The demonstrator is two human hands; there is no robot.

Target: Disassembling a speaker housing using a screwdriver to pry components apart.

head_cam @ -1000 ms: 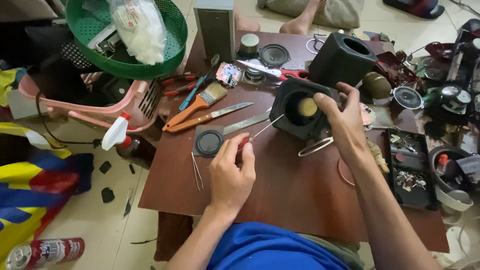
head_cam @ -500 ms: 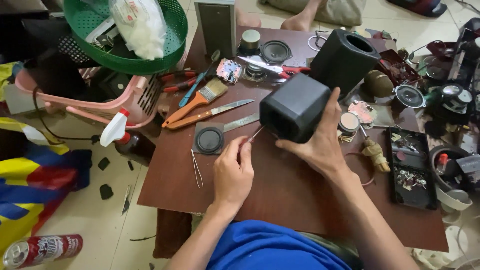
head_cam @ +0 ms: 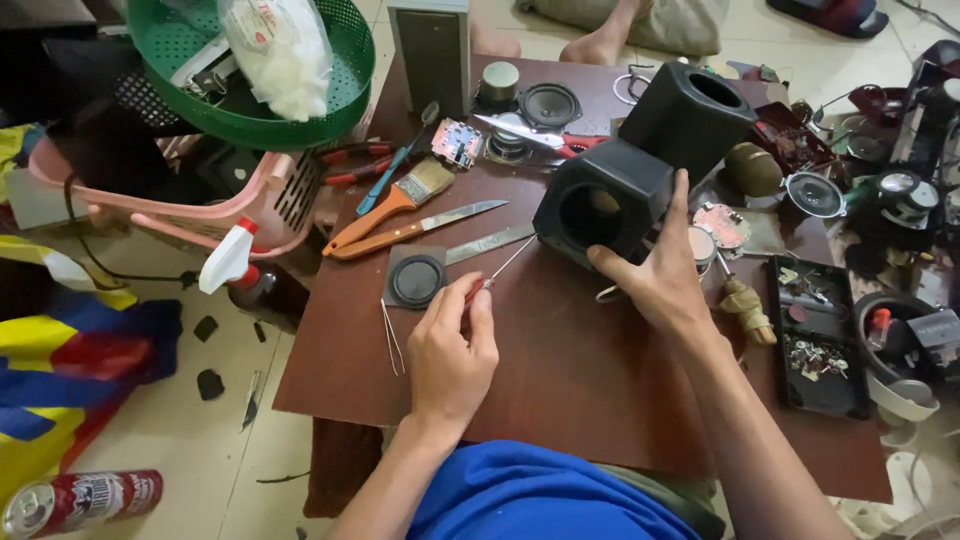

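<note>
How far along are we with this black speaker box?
Done: the black cube speaker box is stripped, its round front hole open, and a loose round black speaker driver lies on the brown table. In hand: the right hand tilts the box while the left hand aims a thin red-handled screwdriver at it. Left: a second black box waits behind.

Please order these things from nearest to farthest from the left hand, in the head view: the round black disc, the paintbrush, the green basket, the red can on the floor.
Measured from the left hand:
1. Round black disc, on the table just above the hand.
2. Paintbrush, further up the table, on the left.
3. Green basket, at the upper left, off the table.
4. Red can, on the floor at the lower left corner.
</note>
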